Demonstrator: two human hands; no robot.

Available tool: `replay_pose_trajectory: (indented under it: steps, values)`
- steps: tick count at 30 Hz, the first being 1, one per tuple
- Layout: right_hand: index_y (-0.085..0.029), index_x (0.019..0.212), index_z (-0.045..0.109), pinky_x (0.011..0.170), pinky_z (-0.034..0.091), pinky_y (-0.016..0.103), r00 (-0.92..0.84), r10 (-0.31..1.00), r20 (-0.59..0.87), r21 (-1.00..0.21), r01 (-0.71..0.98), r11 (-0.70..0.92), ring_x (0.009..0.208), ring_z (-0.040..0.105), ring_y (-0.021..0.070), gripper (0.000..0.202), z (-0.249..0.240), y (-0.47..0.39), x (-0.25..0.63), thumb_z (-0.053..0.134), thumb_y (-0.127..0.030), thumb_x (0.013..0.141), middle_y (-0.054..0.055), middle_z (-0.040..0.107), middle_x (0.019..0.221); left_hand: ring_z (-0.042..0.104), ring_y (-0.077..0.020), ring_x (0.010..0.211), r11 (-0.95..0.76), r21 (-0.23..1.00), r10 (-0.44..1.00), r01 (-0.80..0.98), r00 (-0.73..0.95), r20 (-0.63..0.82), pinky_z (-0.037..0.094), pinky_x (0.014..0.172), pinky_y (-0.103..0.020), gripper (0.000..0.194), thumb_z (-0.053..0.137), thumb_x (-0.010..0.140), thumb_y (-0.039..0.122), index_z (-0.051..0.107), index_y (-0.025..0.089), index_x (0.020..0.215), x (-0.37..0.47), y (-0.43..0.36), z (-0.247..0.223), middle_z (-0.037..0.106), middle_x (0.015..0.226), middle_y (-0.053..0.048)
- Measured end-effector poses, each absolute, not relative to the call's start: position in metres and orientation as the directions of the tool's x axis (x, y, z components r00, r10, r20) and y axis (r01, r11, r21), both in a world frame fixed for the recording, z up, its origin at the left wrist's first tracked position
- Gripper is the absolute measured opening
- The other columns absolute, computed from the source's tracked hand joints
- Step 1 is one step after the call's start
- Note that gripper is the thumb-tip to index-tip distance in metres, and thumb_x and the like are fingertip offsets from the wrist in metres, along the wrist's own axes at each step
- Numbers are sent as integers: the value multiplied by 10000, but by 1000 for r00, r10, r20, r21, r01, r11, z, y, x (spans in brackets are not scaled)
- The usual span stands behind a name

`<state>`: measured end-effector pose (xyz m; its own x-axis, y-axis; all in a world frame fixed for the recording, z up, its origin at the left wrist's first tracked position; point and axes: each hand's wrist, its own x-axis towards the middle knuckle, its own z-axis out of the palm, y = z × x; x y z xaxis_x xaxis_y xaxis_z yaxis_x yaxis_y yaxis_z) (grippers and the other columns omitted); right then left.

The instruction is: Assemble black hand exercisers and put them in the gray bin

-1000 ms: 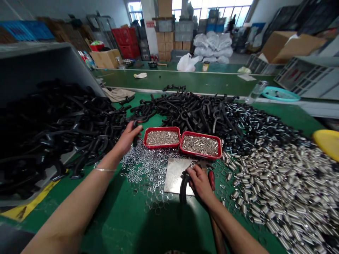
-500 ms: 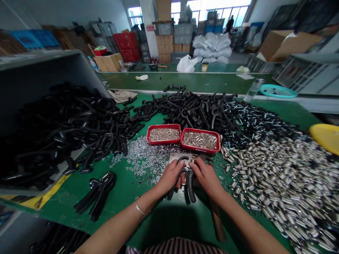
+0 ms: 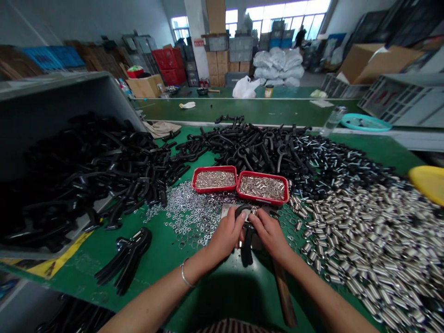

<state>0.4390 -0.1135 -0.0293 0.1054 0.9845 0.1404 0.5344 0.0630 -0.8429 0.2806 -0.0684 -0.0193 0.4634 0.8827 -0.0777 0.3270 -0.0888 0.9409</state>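
Both hands meet over a small metal plate (image 3: 227, 210) at the middle of the green bench. My left hand (image 3: 227, 233) is closed round a black plier-like tool (image 3: 247, 247), whose curved jaw shows above the fingers and whose handle hangs toward me. My right hand (image 3: 270, 231) pinches at the tool's head, by a small silver spring (image 3: 254, 210). Just behind the hands stand two red trays, the left tray (image 3: 214, 188) with tiny metal parts and the right tray (image 3: 263, 200) with small pins. A wooden handle (image 3: 285, 296) lies below my right wrist.
Black handles (image 3: 249, 143) are heaped behind the trays and in a grey crate (image 3: 118, 99) at left. Silver springs (image 3: 374, 240) cover the right side. Small nuts (image 3: 190, 210) lie left of the plate. An assembled black tool (image 3: 128, 259) rests at front left.
The black tool has turned in my hands; its two handles were spread apart and now appear close together or overlapping. My left hand has closed further round it. The view has shifted slightly.
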Motion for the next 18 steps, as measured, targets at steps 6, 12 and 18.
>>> replay_pose_trajectory:
  steps: [6,12,18]
  values:
    - [-247,989,622,750,472,303,-33,996,81,-921,380,88,822,621,199,264,-21,-121,443,448,-445,991,27,673,889,646,-245,627,-336,791,791,511,609,-58,426,602,-316,405,502,917,617,496,223,1013,261,-63,-7,633,699,-44]
    - [-244,1037,656,856,491,323,-153,988,29,-943,325,78,928,640,205,258,-21,-128,437,466,-412,988,42,693,995,687,-309,721,-555,596,680,580,729,-76,428,595,-320,536,536,856,693,511,193,1048,248,-62,-14,668,770,-112]
    - [-194,957,679,696,464,309,-68,998,-4,-697,715,46,759,638,217,214,-23,-91,452,590,-388,941,70,698,824,697,-332,839,-551,490,716,676,684,-139,473,664,-346,444,529,876,625,589,216,1040,261,-31,-32,716,928,-144]
